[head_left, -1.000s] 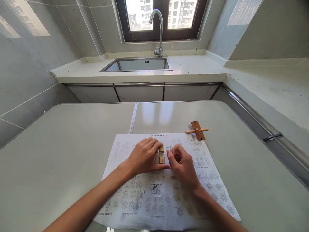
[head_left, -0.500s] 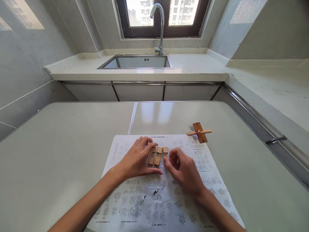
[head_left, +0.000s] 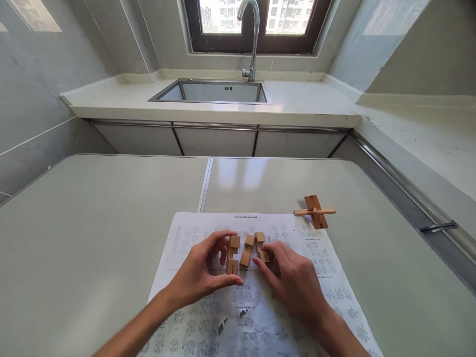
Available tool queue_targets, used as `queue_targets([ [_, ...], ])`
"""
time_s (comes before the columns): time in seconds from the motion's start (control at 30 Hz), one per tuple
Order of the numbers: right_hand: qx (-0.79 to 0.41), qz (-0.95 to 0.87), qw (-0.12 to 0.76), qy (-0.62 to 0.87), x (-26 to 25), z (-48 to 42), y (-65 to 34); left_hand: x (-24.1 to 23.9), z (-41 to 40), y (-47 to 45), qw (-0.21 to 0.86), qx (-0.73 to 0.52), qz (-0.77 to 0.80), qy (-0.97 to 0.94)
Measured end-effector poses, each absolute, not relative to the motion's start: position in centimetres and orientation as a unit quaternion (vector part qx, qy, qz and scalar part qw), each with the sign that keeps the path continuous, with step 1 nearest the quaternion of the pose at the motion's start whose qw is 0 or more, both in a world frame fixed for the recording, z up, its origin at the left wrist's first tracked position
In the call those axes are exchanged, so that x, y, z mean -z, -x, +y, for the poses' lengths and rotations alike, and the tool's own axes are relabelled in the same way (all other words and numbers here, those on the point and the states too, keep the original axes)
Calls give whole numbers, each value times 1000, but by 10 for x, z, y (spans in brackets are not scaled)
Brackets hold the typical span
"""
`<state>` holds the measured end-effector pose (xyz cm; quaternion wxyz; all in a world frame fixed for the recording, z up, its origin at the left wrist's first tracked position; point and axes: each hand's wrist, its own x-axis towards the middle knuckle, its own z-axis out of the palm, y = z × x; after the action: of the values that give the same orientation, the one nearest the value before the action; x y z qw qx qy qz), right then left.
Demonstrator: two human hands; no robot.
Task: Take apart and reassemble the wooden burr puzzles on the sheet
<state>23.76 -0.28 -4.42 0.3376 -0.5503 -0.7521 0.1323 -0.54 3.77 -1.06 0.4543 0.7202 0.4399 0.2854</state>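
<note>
Three notched wooden puzzle pieces lie side by side on a printed instruction sheet on the table. My left hand pinches the left piece between thumb and fingers. The middle piece lies loose between my hands. My right hand has its fingertips closed on the right piece. A small assembled wooden cross puzzle sits apart at the sheet's upper right corner.
The pale grey table has a seam running down its middle. Behind it stands a counter with a steel sink and a curved tap under a window. A metal rail runs along the right side.
The wooden pieces, held together a second ago, are now spread apart into three. My hands have drawn nearer to me and slightly apart. The view has tilted down a little.
</note>
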Motion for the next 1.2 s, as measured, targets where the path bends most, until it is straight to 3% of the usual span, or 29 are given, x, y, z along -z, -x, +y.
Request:
queue_targets([
  [0.3, -299, -683, 460, 482, 35, -8, -232, 12, 39, 5, 493, -277, 437, -700],
  [0.8, -444, -612, 490, 434, 36, -11, -220, 18, 35, 7, 497, -262, 388, -731],
  [1.2, -463, -581, 497, 448, 35, -11, -216, 17, 36, 7, 504, -260, 368, -737],
])
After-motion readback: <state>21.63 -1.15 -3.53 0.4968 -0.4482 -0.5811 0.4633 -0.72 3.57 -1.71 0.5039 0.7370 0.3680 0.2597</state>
